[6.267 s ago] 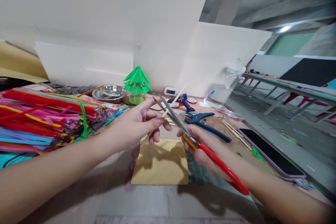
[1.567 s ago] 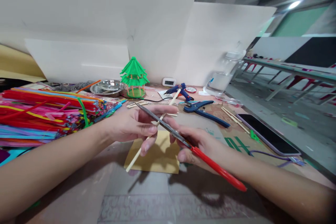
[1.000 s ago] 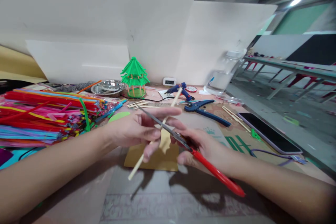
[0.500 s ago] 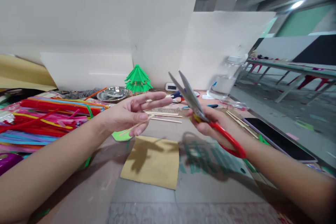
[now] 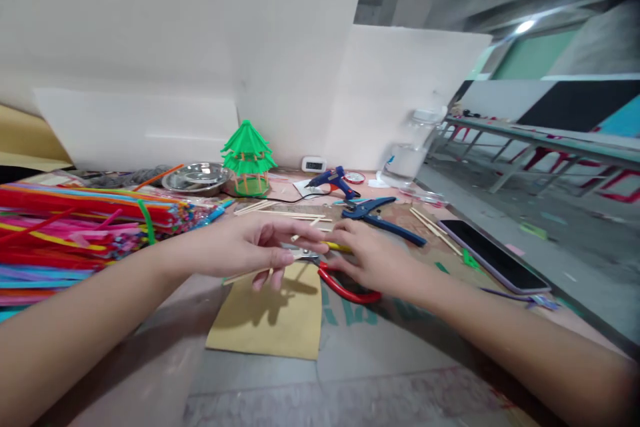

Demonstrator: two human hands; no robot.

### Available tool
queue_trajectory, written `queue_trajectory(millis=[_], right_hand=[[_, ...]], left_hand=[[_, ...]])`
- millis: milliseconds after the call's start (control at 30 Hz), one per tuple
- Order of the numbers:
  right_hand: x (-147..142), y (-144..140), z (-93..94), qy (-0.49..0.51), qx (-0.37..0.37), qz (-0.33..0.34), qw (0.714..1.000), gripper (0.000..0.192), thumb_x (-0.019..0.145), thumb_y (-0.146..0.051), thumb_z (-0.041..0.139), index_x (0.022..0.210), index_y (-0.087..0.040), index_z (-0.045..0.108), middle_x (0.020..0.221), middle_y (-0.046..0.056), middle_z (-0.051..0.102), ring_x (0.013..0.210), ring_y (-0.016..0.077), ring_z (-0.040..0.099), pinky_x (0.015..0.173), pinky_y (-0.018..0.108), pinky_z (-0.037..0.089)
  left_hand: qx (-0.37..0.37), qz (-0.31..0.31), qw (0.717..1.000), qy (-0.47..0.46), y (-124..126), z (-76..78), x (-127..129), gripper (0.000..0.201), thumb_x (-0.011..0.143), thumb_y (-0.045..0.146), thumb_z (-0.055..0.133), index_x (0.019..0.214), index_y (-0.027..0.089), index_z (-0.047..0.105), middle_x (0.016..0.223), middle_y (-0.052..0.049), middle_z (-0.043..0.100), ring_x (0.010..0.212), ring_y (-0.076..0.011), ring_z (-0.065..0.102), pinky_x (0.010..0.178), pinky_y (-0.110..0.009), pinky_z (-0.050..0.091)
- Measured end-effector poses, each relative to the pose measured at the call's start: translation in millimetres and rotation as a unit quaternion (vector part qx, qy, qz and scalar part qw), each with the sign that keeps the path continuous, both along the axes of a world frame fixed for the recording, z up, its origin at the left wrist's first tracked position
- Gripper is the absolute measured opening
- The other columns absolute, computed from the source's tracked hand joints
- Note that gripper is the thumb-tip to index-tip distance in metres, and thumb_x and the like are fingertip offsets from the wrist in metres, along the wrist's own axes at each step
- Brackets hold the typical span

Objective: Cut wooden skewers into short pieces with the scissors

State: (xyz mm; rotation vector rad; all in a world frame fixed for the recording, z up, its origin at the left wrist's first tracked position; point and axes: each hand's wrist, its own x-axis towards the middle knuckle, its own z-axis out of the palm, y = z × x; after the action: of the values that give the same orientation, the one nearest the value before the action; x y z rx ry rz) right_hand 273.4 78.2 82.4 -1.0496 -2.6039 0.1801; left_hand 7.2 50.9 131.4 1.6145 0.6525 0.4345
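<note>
My left hand (image 5: 250,247) is above a square of yellow-brown paper (image 5: 270,320), with a thin wooden stick (image 5: 245,277) pinched under the thumb. A short pale stick piece (image 5: 306,230) shows by its upper fingers. Scissors with red handles (image 5: 350,288) lie between both hands, their blades partly hidden behind the left fingers. My right hand (image 5: 373,257) has its fingers closed at the handles, where a yellow part shows. The exact grip is partly hidden.
Bundled pipe cleaners (image 5: 75,227) fill the left side. Behind stand a green tiered pagoda model (image 5: 247,160), a metal dish (image 5: 197,177), a glue gun (image 5: 333,180) and a water bottle (image 5: 407,150). Blue-handled pliers (image 5: 390,221) and a phone (image 5: 493,257) lie to the right.
My right hand has brought the scissors down and left, towards my left hand. The raised blades now lie low, by the left fingers. The view has shifted slightly, uncovering the pliers and glue gun.
</note>
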Motion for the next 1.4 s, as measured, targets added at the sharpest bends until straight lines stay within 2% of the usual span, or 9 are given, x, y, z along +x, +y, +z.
queue_trajectory(millis=[133,267,400,533,733,900,1033,1167,1400], right_hand=[[-1.2,-6.1,4.7,0.087,0.097,0.076,0.989,0.034,0.098,-0.027,0.054,0.13,-0.014,0.058,0.127,0.017,0.066,0.117,0.0261,0.061,0.096,0.04,0.05],[-4.9,-12.7,5.1,0.07,0.081,0.157,0.982,0.021,0.1,-0.024,0.05,0.102,-0.017,0.069,0.092,0.008,0.075,0.084,0.0192,0.066,0.076,0.03,0.049],[15.5,4.2,29.0,-0.055,0.041,-0.034,0.997,0.027,0.1,-0.03,0.047,0.09,-0.019,0.069,0.079,0.006,0.073,0.068,0.018,0.063,0.061,0.028,0.04],[64.5,43.6,58.0,-0.242,-0.034,-0.297,0.923,0.033,0.096,-0.03,0.047,0.079,-0.016,0.072,0.077,0.012,0.073,0.064,0.0213,0.063,0.056,0.03,0.036],[95.4,64.0,65.4,-0.284,-0.055,-0.339,0.895,0.036,0.093,-0.043,0.053,0.086,-0.017,0.077,0.091,0.015,0.076,0.077,0.0265,0.068,0.061,0.031,0.04],[58.0,40.8,55.9,-0.131,0.047,-0.237,0.962,0.031,0.097,-0.043,0.05,0.106,-0.022,0.072,0.084,0.007,0.075,0.072,0.0211,0.065,0.059,0.029,0.038],[20.7,14.3,33.1,-0.077,-0.012,-0.068,0.995,0.026,0.096,-0.039,0.057,0.113,-0.022,0.067,0.098,0.005,0.074,0.081,0.0202,0.067,0.069,0.029,0.046],[4.6,-1.6,16.0,-0.109,-0.026,0.052,0.992,0.035,0.094,-0.033,0.063,0.126,-0.019,0.063,0.115,0.012,0.067,0.103,0.0263,0.064,0.088,0.038,0.05],[12.0,12.3,12.9,-0.109,-0.062,0.075,0.989,0.044,0.089,-0.017,0.067,0.132,-0.022,0.062,0.121,0.012,0.065,0.111,0.0271,0.062,0.095,0.04,0.05]], left_hand=[[-0.012,-0.03,0.999,0.044,-5.0,-14.7,10.6,0.038,0.098,0.022,0.056,0.135,0.03,0.061,0.14,-0.009,0.063,0.061,-0.0054,0.068,0.049,-0.013,0.051],[-0.017,-0.037,0.998,0.046,-8.4,-23.5,14.6,0.033,0.097,0.026,0.056,0.13,0.029,0.063,0.133,-0.009,0.067,0.06,-0.0063,0.068,0.049,-0.014,0.051],[0.005,0.065,0.998,0.011,2.7,-25.6,13.2,0.052,0.091,0.026,0.064,0.14,0.03,0.049,0.128,-0.01,0.068,0.062,-0.0096,0.07,0.053,-0.021,0.056],[0.004,0.172,0.985,-0.005,19.0,-26.2,6.3,0.059,0.082,0.024,0.074,0.136,0.023,0.051,0.105,-0.006,0.074,0.065,-0.0113,0.071,0.063,-0.025,0.06],[0.028,0.227,0.973,-0.003,20.0,-26.0,5.2,0.035,0.074,0.027,0.081,0.107,0.022,0.07,0.081,0.003,0.07,0.074,-0.013,0.072,0.068,-0.023,0.059],[0.085,0.28,0.956,-0.021,17.4,-23.8,9.7,0.021,0.069,0.027,0.084,0.086,0.021,0.074,0.079,0.002,0.075,0.076,-0.0094,0.069,0.068,-0.016,0.054],[0.105,0.299,0.948,-0.038,19.1,-22.4,8.2,0.017,0.071,0.028,0.083,0.083,0.02,0.074,0.074,0.003,0.072,0.069,-0.009,0.066,0.059,-0.016,0.053],[0.095,0.29,0.951,-0.055,21.4,-22.1,5.8,0.016,0.072,0.027,0.081,0.083,0.018,0.074,0.077,0.003,0.072,0.068,-0.0085,0.065,0.063,-0.018,0.054],[0.08,0.294,0.95,-0.073,22.4,-20.2,6.8,0.017,0.071,0.024,0.081,0.083,0.016,0.071,0.076,0.002,0.07,0.068,-0.0093,0.064,0.07,-0.024,0.056]])
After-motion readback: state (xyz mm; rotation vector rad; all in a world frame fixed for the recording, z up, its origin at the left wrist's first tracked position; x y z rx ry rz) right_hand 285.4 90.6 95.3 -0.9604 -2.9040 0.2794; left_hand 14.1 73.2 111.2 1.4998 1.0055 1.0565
